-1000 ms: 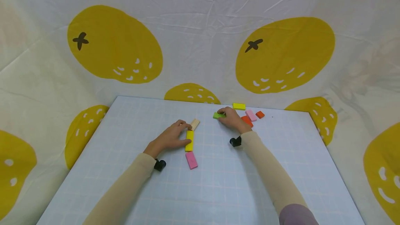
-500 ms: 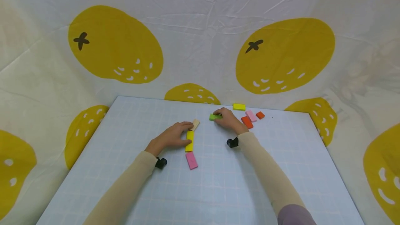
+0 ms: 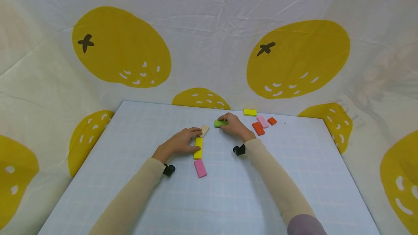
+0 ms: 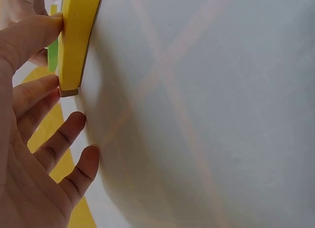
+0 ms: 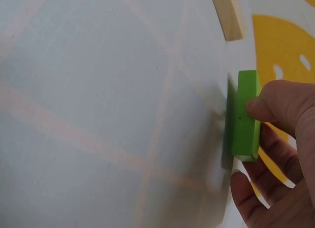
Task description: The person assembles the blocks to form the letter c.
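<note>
In the head view, my right hand [image 3: 233, 126] pinches a green wooden block [image 3: 217, 123] between thumb and fingers. The right wrist view shows the thumb on the green block's [image 5: 245, 124] face, with its shadow on the table beside it. My left hand [image 3: 179, 141] rests at a row of blocks. Its thumb touches the yellow block [image 3: 198, 154], and its index finger reaches the joint with a plain wooden block [image 3: 204, 130]. The other fingers spread loosely in the left wrist view. A pink block [image 3: 200, 168] lies at an angle at the row's near end.
Beyond the right hand lie a yellow block [image 3: 250, 112], a light pink block [image 3: 262, 122], a red-orange block [image 3: 258, 128] and a smaller orange piece [image 3: 272, 121]. A pale gridded cloth covers the table [image 3: 228, 202]. A fruit-print curtain [image 3: 209, 46] hangs behind its back edge.
My right hand has moved left with the green block, towards the plain wooden block. The left hand has barely shifted, its fingers settling by the plain block.
</note>
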